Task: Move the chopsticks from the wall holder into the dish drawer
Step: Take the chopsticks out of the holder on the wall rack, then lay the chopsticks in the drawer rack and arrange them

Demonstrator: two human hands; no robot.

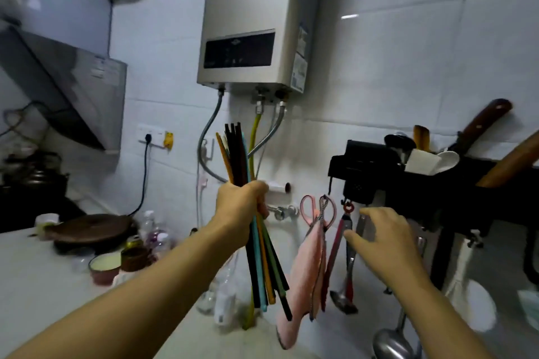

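Head view: left hand (243, 201) is fisted around a mixed-colour bundle of chopsticks (237, 154), held upright in the air below the water heater (250, 20); right hand (382, 239) is spread, fingers loose, holding nothing, just below the black wall holder (367, 166) beside hanging scissors (318, 210)

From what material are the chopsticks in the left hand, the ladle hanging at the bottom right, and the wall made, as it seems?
Chopsticks: probably plastic or a similar composite, matte; the sign is their solid black, teal, orange and green colours. Wood is not excluded for the black ones.
Ladle: metal, likely stainless steel; its bowl is grey and shiny.
Wall: glazed ceramic tile; it is white and glossy, with grout lines and a light reflection.
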